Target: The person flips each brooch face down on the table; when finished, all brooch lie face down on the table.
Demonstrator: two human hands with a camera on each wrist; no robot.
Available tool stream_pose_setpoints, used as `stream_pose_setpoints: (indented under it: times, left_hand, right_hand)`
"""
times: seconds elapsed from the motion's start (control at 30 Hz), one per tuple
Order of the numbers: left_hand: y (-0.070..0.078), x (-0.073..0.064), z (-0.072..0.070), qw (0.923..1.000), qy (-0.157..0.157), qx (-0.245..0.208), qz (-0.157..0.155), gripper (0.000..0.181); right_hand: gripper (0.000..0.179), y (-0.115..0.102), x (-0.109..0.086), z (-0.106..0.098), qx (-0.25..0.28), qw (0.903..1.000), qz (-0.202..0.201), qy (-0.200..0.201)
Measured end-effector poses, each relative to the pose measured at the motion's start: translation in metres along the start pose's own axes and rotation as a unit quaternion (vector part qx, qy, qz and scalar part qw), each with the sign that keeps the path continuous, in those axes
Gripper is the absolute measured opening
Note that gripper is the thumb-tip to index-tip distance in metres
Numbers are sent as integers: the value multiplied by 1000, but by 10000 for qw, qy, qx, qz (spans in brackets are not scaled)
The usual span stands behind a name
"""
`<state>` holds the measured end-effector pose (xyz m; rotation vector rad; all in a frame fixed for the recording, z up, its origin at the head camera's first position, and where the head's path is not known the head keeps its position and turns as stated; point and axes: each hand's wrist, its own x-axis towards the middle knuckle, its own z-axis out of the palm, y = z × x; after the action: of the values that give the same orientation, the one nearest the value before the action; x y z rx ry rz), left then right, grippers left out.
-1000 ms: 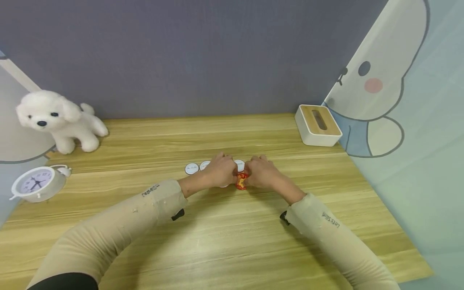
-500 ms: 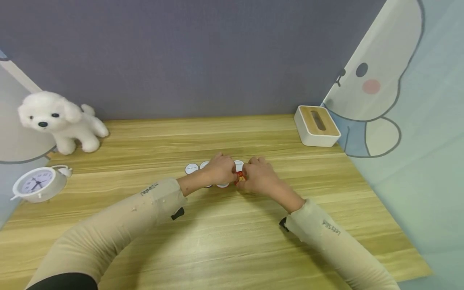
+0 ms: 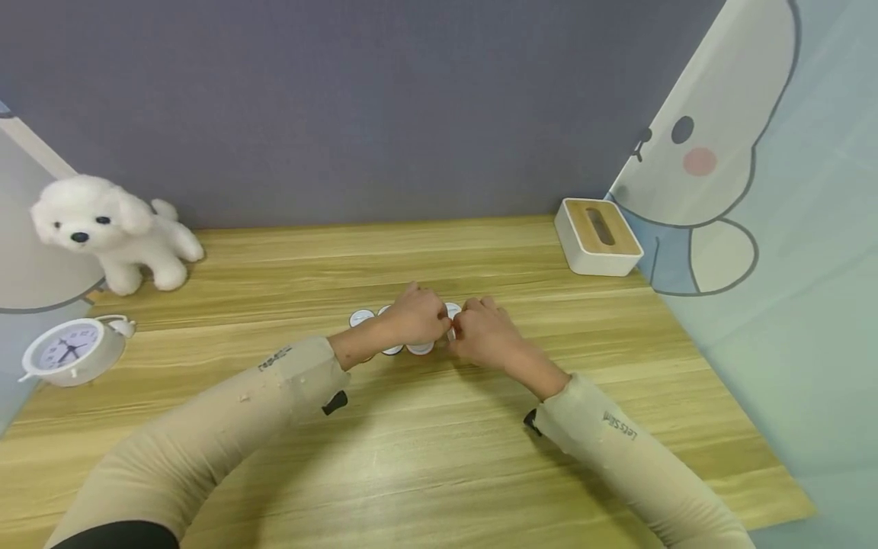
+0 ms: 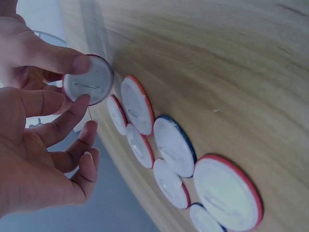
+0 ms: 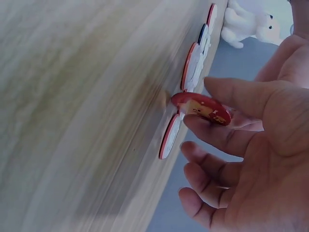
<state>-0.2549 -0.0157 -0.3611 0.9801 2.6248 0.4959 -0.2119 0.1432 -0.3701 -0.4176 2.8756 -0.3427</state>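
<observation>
A round pin-back button badge [image 4: 99, 77] is held up off the table between my hands. Its white back with the pin faces the left wrist camera; its red front with a yellowish figure shows in the right wrist view. My right hand [image 3: 488, 335] pinches the badge between thumb and forefinger, the thumb lying on the back. My left hand [image 3: 415, 319] is beside it, a fingertip touching the badge's lower edge and the other fingers loosely bent. Several more badges [image 4: 175, 145] lie face down in two rows beneath and beside the hands, partly covered by them in the head view.
A white plush dog [image 3: 113, 229] stands at the table's back left, with a white alarm clock [image 3: 72, 351] in front of it. A tissue box [image 3: 599, 238] with a wooden lid sits at the back right. The grey partition [image 3: 384, 114] closes off the wooden table's far edge.
Between my hands the badge has turned: its red front faced the head camera before and is now out of that view. My hands have barely shifted; the badges on the table stay put.
</observation>
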Motion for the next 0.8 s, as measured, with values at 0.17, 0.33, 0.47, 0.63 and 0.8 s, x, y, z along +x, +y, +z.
stream_pose_setpoints:
  times: [0.17, 0.33, 0.47, 0.63, 0.8]
  left_hand:
    - [-1, -1, -2, 9996, 101, 203, 175, 23]
    - [-5, -1, -1, 9994, 194, 255, 111, 18]
    - [-7, 1, 2, 9993, 213, 297, 82, 20]
    - [-9, 0, 6, 9993, 137, 341, 96, 22]
    - [-9, 1, 9, 9986, 252, 407, 243, 19]
  right_hand:
    - [25, 5, 3, 0, -106, 9999, 49, -9]
    - [23, 10, 6, 0, -46, 9999, 95, 96]
    - [20, 14, 8, -1, 199, 9995, 32, 246]
    - [13, 15, 7, 2, 616, 9975, -177, 283]
    - [14, 16, 6, 2, 724, 9969, -111, 297]
